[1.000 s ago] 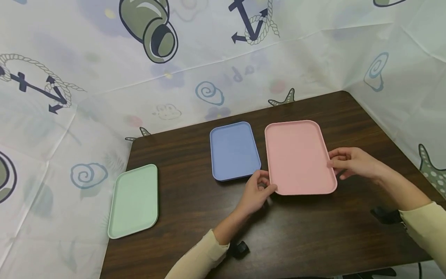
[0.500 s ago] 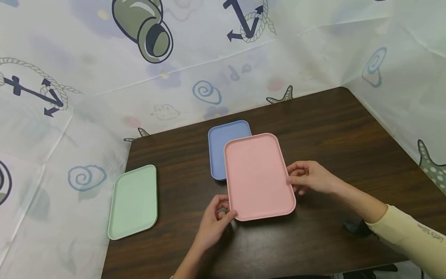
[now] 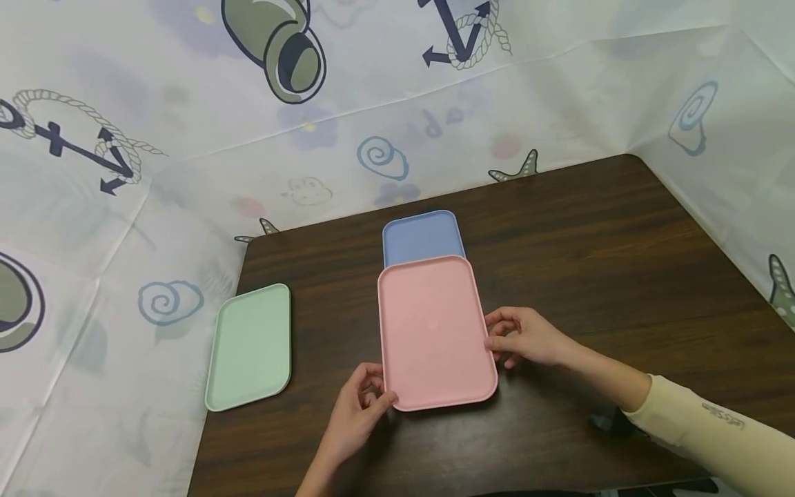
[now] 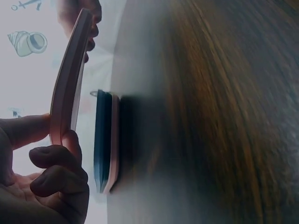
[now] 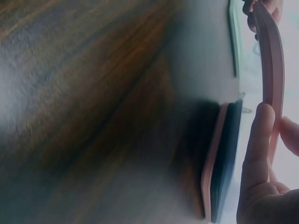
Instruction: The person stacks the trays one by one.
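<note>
A pink tray [image 3: 437, 331] is held level above the table, covering the near part of a blue tray [image 3: 422, 238] in the head view. My left hand [image 3: 352, 414] pinches its near left corner between thumb and fingers. On the opposite side, my right hand [image 3: 528, 337] grips the right edge. Both wrist views show the held pink tray [image 4: 70, 79] raised off the tabletop, with a gap below. Under the blue tray [image 5: 226, 158] lies another pinkish tray [image 5: 214, 163], seen edge-on.
A light green tray [image 3: 251, 348] lies near the left edge of the dark wooden table [image 3: 590, 255]. Patterned white cloth [image 3: 248, 103] hangs behind the table and along its sides. A small dark object [image 3: 611, 420] shows beside the right sleeve.
Both hands have carried the pink tray leftward and toward the near side, from beside the blue tray to over its near part. The green and blue trays stay put; the head view shifted slightly.
</note>
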`<state>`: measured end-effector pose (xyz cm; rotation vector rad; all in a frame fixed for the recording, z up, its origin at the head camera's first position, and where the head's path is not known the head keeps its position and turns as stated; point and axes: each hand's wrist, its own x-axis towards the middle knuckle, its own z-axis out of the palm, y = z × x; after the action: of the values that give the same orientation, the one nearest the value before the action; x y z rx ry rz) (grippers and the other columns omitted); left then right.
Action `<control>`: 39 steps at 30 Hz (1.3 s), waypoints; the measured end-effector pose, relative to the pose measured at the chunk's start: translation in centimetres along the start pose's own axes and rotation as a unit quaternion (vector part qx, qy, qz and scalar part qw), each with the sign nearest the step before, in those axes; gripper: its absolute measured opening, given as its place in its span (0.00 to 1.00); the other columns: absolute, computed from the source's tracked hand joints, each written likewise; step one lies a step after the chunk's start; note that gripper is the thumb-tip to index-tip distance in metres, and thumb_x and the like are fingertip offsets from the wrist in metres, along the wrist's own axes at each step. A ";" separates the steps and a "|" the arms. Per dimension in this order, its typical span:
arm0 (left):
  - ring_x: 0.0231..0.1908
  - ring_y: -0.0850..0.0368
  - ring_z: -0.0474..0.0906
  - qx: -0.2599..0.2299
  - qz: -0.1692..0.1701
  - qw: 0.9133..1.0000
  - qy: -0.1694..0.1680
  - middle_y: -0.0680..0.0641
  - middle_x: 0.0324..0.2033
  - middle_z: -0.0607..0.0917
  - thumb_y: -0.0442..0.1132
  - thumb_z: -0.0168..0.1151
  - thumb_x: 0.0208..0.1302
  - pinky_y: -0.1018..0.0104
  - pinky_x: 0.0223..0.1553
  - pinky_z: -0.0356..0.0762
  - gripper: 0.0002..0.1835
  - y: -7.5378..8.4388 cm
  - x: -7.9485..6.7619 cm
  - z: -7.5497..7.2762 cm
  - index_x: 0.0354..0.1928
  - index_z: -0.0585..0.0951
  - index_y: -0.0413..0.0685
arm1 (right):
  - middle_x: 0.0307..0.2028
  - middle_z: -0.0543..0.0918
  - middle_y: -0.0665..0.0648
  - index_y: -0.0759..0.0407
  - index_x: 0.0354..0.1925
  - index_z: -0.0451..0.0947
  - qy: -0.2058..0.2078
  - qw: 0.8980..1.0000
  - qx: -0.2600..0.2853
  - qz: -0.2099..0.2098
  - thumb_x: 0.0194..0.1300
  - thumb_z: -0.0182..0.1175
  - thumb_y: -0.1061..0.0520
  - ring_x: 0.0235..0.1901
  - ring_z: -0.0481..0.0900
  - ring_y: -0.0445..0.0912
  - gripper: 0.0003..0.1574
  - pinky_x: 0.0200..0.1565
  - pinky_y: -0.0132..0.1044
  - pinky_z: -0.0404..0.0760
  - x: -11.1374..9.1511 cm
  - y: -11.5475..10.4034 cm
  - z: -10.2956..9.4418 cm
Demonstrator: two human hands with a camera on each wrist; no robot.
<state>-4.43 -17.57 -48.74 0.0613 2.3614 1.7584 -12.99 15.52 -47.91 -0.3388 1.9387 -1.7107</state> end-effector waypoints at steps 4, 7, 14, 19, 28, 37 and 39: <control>0.12 0.66 0.59 0.002 -0.003 1.000 0.004 0.42 0.30 0.78 0.33 0.68 0.56 0.74 0.14 0.58 0.20 -0.7 0.0 -0.1 0.50 0.74 0.42 | 0.34 0.80 0.62 0.75 0.56 0.67 -0.002 1.000 0.003 0.002 0.62 0.63 0.61 0.30 0.83 0.54 0.29 0.26 0.43 0.82 0.1 0.3 0.5; 0.12 0.65 0.60 0.002 -0.012 1.000 0.003 0.41 0.30 0.78 0.32 0.68 0.56 0.75 0.14 0.59 0.20 -1.2 0.2 0.1 0.50 0.74 0.42 | 0.34 0.79 0.62 0.76 0.57 0.66 0.001 1.000 0.005 0.006 0.62 0.63 0.62 0.30 0.82 0.54 0.29 0.26 0.43 0.82 0.2 0.5 0.6; 0.13 0.64 0.61 -0.007 -0.034 0.999 0.008 0.41 0.31 0.78 0.27 0.66 0.56 0.74 0.15 0.59 0.19 -1.2 0.9 0.5 0.50 0.74 0.38 | 0.36 0.78 0.63 0.76 0.59 0.65 0.017 1.000 0.011 0.017 0.61 0.63 0.63 0.30 0.80 0.50 0.31 0.26 0.43 0.82 0.6 1.0 0.8; 0.13 0.64 0.61 -0.009 -0.036 0.999 0.002 0.40 0.30 0.78 0.25 0.64 0.57 0.75 0.16 0.60 0.18 0.5 1.0 0.6 0.49 0.73 0.34 | 0.36 0.77 0.63 0.76 0.60 0.65 0.031 0.999 0.009 0.020 0.61 0.62 0.65 0.31 0.80 0.51 0.32 0.26 0.43 0.82 0.9 1.2 0.6; 0.14 0.64 0.62 0.001 -0.016 1.000 0.016 0.39 0.31 0.77 0.27 0.64 0.58 0.74 0.15 0.61 0.18 1.0 2.0 0.5 0.50 0.74 0.34 | 0.37 0.76 0.63 0.75 0.62 0.64 0.043 0.999 -0.007 0.015 0.61 0.63 0.64 0.32 0.80 0.52 0.34 0.27 0.43 0.82 1.8 1.3 0.1; 0.14 0.62 0.63 0.006 -0.019 0.999 0.039 0.41 0.32 0.78 0.29 0.65 0.59 0.73 0.15 0.62 0.18 -1.2 3.7 0.2 0.52 0.75 0.38 | 0.39 0.76 0.65 0.76 0.64 0.62 0.059 0.998 -0.008 0.001 0.60 0.62 0.66 0.29 0.80 0.48 0.36 0.27 0.42 0.82 2.5 1.0 0.2; 0.15 0.62 0.63 0.004 -0.012 0.999 0.045 0.41 0.32 0.78 0.31 0.66 0.59 0.73 0.15 0.62 0.19 -2.0 4.3 0.1 0.52 0.76 0.39 | 0.40 0.76 0.66 0.76 0.64 0.62 0.061 0.998 -0.007 -0.004 0.60 0.62 0.67 0.29 0.81 0.48 0.36 0.28 0.42 0.82 2.7 0.9 0.2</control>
<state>-8.43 -17.44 -51.24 -0.0462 2.4205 1.7763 -15.01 14.11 -49.43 -0.2527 2.0388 -1.7597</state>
